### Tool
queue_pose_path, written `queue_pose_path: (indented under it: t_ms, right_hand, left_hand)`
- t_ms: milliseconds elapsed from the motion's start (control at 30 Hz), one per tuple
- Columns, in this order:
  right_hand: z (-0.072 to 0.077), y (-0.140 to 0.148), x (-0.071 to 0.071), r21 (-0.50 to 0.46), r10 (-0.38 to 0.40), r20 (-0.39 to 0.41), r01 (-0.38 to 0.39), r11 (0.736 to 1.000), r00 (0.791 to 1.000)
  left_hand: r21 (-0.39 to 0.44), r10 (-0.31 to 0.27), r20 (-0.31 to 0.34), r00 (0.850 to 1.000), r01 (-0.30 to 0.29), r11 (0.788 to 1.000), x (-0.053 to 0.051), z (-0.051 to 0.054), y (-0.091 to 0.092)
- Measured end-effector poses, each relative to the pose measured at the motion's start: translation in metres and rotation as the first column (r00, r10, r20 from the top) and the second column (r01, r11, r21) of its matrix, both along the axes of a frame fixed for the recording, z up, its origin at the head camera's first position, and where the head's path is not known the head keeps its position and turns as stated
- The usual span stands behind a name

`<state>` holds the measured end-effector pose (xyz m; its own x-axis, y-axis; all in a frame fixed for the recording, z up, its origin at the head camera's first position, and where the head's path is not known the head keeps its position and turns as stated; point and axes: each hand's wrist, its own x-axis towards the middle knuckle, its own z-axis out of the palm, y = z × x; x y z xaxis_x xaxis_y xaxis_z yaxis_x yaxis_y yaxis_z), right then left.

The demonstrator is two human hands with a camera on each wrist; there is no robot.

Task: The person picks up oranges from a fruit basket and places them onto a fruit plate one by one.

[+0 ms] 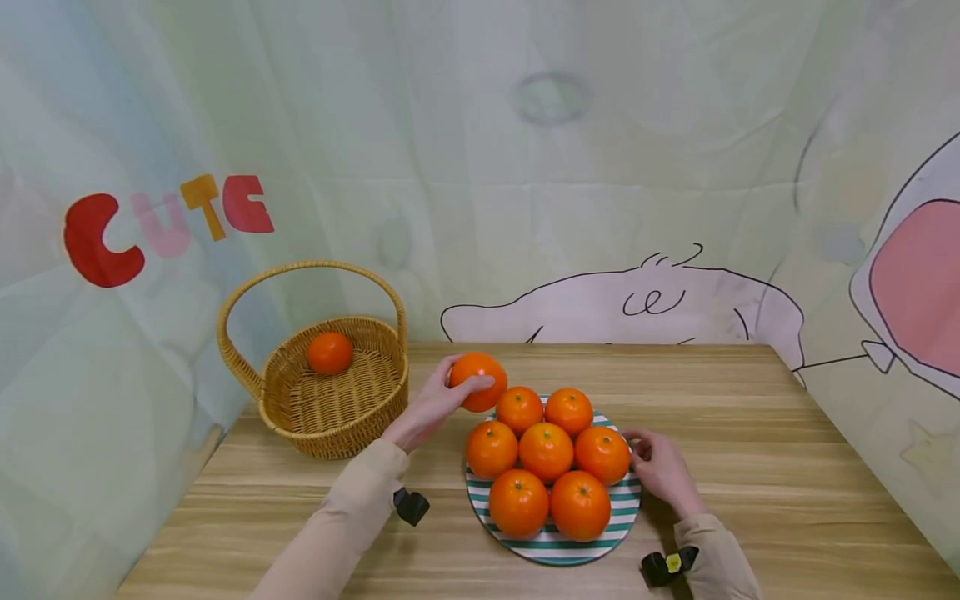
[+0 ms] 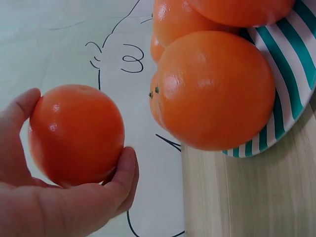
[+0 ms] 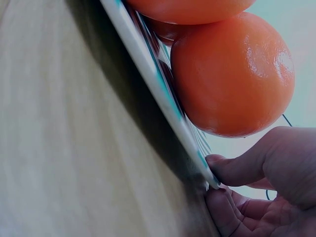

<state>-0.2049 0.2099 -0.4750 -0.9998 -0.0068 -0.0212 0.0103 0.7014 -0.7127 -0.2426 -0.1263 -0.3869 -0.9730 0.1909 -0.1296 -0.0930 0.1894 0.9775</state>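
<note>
In the head view my left hand (image 1: pixel 432 407) holds an orange (image 1: pixel 480 377) in the air, just past the upper left of the striped plate. The left wrist view shows thumb and fingers curled about this orange (image 2: pixel 76 134). Several oranges (image 1: pixel 547 451) sit on the round green-and-white plate (image 1: pixel 555 552). At the plate's right edge is my right hand (image 1: pixel 663 468). The right wrist view shows its thumb above the plate rim (image 3: pixel 163 96) and fingers below, pinching it, close to one orange (image 3: pixel 234 74).
A wicker basket (image 1: pixel 333 435) with a tall arched handle stands left on the wooden table (image 1: pixel 750 467). One orange (image 1: pixel 330 353) lies inside it, toward the back. A printed curtain (image 1: pixel 465 167) hangs behind the table and along its sides.
</note>
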Motion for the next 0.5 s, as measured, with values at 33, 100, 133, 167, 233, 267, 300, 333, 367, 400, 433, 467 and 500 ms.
queue_pose_path:
  t_ms: [33, 100, 133, 167, 233, 267, 300, 333, 367, 400, 433, 467, 500]
  right_hand:
    - [0.0, 0.0, 0.0, -0.001, 0.0, 0.0, 0.0, 1.0, 1.0]
    - [0.001, -0.001, 0.001, -0.002, 0.0, -0.001, 0.0, 1.0, 1.0]
    - [0.001, -0.001, 0.001, -0.001, 0.001, -0.005, -0.001, 1.0, 1.0]
    - [0.001, -0.001, 0.001, 0.0, 0.001, -0.009, -0.001, 1.0, 1.0]
    - [0.0, -0.001, 0.0, 0.004, 0.001, -0.017, -0.001, 1.0, 1.0]
    - [-0.001, -0.001, 0.0, 0.004, 0.002, -0.022, -0.002, 1.0, 1.0]
    - [-0.002, -0.001, 0.0, 0.004, 0.002, -0.026, -0.002, 1.0, 1.0]
    - [-0.002, 0.0, 0.0, 0.003, 0.003, -0.03, -0.002, 1.0, 1.0]
    - [-0.003, 0.0, -0.001, 0.003, 0.003, -0.033, -0.003, 1.0, 0.999]
    - [-0.003, 0.0, -0.001, 0.002, 0.004, -0.035, -0.004, 1.0, 0.999]
    - [-0.003, 0.0, -0.001, 0.0, 0.005, -0.037, -0.005, 1.0, 0.999]
    - [-0.003, 0.0, -0.001, 0.0, 0.005, -0.038, -0.005, 1.0, 0.999]
    - [-0.003, 0.0, -0.001, -0.001, 0.005, -0.038, -0.005, 1.0, 0.999]
  left_hand:
    - [0.004, -0.005, 0.002, 1.0, 0.005, 1.0, -0.001, 0.0, 0.002]
    - [0.017, -0.023, 0.001, 1.0, 0.023, 1.0, -0.002, 0.001, 0.006]
    - [0.019, -0.033, -0.003, 0.999, 0.033, 0.999, -0.002, 0.001, 0.008]
    - [0.021, -0.041, -0.007, 0.999, 0.042, 0.999, -0.002, 0.002, 0.01]
    - [0.022, -0.054, -0.021, 0.998, 0.054, 0.998, -0.003, 0.003, 0.015]
    - [0.021, -0.06, -0.028, 0.998, 0.061, 0.998, -0.003, 0.004, 0.017]
    - [0.017, -0.064, -0.034, 0.997, 0.065, 0.998, -0.003, 0.004, 0.019]
    - [0.013, -0.066, -0.039, 0.997, 0.066, 0.998, -0.004, 0.005, 0.021]
    - [0.001, -0.067, -0.045, 0.997, 0.067, 0.998, -0.004, 0.005, 0.023]
    - [-0.009, -0.068, -0.05, 0.996, 0.067, 0.998, -0.004, 0.005, 0.025]
    - [-0.017, -0.068, -0.053, 0.996, 0.067, 0.998, -0.004, 0.005, 0.026]
    - [-0.028, -0.068, -0.057, 0.996, 0.066, 0.997, -0.004, 0.006, 0.028]
    - [-0.038, -0.067, -0.061, 0.996, 0.065, 0.997, -0.004, 0.006, 0.03]
